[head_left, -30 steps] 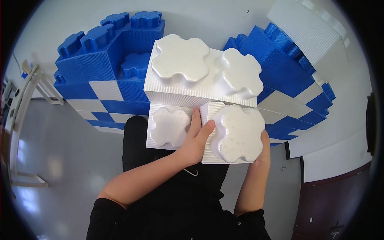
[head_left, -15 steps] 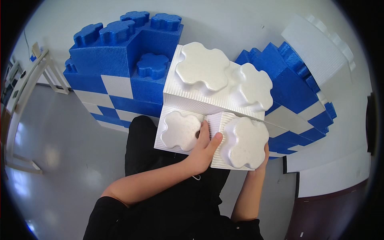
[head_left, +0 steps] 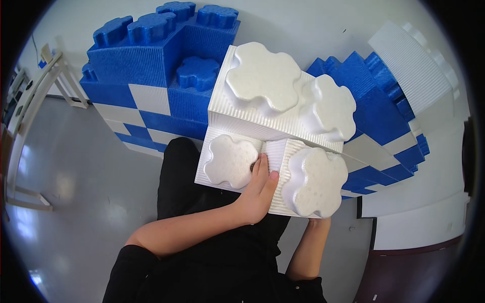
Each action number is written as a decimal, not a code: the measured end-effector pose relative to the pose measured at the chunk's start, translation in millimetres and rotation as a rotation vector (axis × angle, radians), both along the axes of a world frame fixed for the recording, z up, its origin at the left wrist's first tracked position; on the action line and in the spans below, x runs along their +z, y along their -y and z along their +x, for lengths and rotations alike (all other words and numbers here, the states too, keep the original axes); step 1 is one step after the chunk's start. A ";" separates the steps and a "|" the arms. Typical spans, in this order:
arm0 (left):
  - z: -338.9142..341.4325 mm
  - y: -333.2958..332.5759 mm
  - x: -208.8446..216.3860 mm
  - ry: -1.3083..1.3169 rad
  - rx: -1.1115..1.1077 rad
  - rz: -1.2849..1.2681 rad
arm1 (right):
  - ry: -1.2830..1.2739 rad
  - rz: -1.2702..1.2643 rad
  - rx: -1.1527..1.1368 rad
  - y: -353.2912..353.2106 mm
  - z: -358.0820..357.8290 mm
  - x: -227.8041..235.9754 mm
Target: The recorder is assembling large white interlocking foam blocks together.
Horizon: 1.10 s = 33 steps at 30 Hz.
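Several large white ribbed building blocks with flower-shaped studs stand close together in front of me. The upper block carries two big studs and sits at the far side. A lower block with one stud lies nearer, at the left. Beside it, the near right white block is between my hands. My left hand lies along that block's left side, fingers close together and thumb against the ribbed face. My right hand grips it from below and behind; its fingers are hidden.
A wall of blue and white blocks stands behind at the left, and another blue and white stack at the right. A white ribbed block tops the right stack. A pale table frame is at far left. My black-clad knee is below.
The blocks appear slightly higher and farther right in view. My right hand has slipped lower, under the near right block, and its fingers are now hidden. My left hand stays at the block's side.
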<state>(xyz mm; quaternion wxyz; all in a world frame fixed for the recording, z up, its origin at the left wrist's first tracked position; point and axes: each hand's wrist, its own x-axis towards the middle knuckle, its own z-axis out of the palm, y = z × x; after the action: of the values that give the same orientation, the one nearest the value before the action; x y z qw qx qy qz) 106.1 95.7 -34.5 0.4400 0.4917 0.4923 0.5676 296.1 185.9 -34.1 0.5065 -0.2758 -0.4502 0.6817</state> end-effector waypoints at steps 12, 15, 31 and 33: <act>7.9 1.4 -2.1 0.053 -0.018 0.049 | 0.454 0.696 -0.211 -4.7 20.4 -16.2; 1.3 1.0 -2.9 0.097 -0.042 0.051 | -0.163 -0.104 -0.013 9.1 15.6 -2.1; 3.9 6.7 2.4 0.094 -0.070 0.065 | -0.084 -0.013 -0.060 6.9 23.9 -13.5; 11.4 12.6 14.5 -0.074 -0.049 0.053 | -0.080 0.055 -0.032 3.7 26.0 -15.6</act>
<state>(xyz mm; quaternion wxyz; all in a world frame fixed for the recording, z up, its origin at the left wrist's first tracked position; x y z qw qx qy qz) 117.5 83.1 -20.0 0.4222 0.5358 0.4811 0.5507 322.1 182.1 -49.7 0.5422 -0.2417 -0.4437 0.6713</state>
